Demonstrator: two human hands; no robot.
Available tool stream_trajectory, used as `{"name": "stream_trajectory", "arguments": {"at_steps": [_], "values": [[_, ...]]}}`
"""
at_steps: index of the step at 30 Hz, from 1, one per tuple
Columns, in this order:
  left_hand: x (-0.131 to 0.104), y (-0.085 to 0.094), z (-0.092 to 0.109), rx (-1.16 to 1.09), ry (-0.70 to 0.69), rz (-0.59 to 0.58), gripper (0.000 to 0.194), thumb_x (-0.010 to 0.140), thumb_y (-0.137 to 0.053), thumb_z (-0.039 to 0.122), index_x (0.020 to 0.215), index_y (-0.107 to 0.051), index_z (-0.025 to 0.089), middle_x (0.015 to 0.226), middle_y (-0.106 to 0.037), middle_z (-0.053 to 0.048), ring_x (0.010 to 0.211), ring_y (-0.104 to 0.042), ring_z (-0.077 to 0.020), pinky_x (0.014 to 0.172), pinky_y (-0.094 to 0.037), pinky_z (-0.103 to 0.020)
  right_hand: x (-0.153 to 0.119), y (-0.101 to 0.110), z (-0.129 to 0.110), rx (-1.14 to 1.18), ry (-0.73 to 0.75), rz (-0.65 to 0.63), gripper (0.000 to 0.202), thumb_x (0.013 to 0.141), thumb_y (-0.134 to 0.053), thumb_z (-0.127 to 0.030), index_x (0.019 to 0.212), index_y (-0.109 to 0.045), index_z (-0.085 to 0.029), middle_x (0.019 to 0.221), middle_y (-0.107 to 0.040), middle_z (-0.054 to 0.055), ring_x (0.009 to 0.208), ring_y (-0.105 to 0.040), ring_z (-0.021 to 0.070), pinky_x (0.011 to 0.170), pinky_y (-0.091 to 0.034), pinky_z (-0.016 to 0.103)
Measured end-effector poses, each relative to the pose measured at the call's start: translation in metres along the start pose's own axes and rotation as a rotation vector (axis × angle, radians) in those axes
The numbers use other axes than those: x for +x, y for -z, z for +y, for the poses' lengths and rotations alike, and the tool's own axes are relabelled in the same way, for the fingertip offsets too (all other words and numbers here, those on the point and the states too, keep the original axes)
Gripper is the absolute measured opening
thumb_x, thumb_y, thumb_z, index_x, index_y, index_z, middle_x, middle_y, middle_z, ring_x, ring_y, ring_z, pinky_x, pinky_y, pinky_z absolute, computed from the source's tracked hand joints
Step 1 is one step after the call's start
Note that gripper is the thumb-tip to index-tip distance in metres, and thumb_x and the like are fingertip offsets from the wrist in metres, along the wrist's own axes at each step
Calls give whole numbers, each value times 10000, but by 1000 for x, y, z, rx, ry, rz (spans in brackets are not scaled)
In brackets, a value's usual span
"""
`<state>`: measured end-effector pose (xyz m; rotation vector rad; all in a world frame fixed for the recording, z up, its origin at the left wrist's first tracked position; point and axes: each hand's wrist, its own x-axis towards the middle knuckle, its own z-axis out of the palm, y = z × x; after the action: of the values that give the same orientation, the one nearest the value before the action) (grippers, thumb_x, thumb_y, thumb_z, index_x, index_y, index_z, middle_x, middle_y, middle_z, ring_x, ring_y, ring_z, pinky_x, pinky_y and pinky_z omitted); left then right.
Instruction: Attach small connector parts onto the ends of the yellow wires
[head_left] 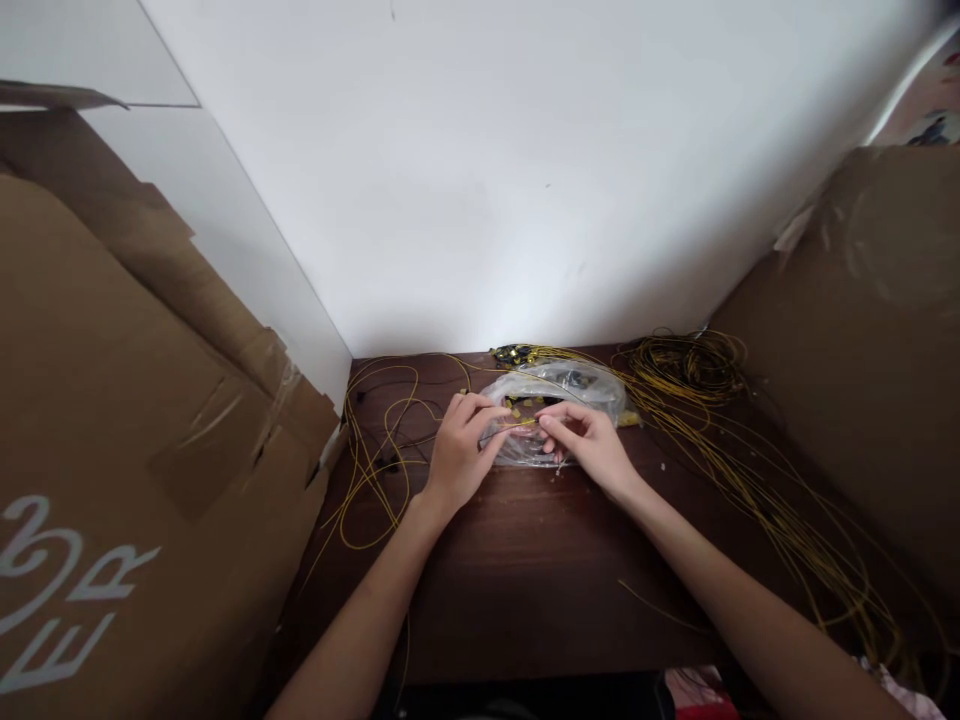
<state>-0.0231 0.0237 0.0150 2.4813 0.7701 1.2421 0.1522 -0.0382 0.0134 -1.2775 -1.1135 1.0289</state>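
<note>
My left hand (463,450) and my right hand (590,442) are close together above a clear plastic bag (604,390) on the dark brown table (525,570). A thin wire (517,427), partly yellow and partly dark, runs between their fingertips. The left thumb and fingers close on one end, and the right ones pinch the other. Small yellow pieces (517,408) show in the bag behind the hands. What exactly sits at the right fingertips is too small to tell.
Loose yellow and dark wires (367,480) loop at the left. A coiled wire bundle (686,365) lies at the back right, with long yellow wires (750,490) running forward. Cardboard (150,400) stands left, more cardboard (862,350) right, and a white wall (487,180) behind.
</note>
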Motion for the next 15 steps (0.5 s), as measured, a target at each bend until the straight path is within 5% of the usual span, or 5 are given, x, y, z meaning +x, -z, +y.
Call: {"name": "stream_trajectory", "arguments": {"at_steps": [15], "values": [[-1, 1, -5, -12, 59, -160, 176, 864, -462, 218, 948, -614, 190, 921, -618, -46, 873, -530, -173, 813, -422, -339, 2, 5, 0, -15, 19, 41, 311, 709, -636, -429, 819, -617, -139, 606, -582, 9, 501, -533, 109, 431, -422, 214]]}}
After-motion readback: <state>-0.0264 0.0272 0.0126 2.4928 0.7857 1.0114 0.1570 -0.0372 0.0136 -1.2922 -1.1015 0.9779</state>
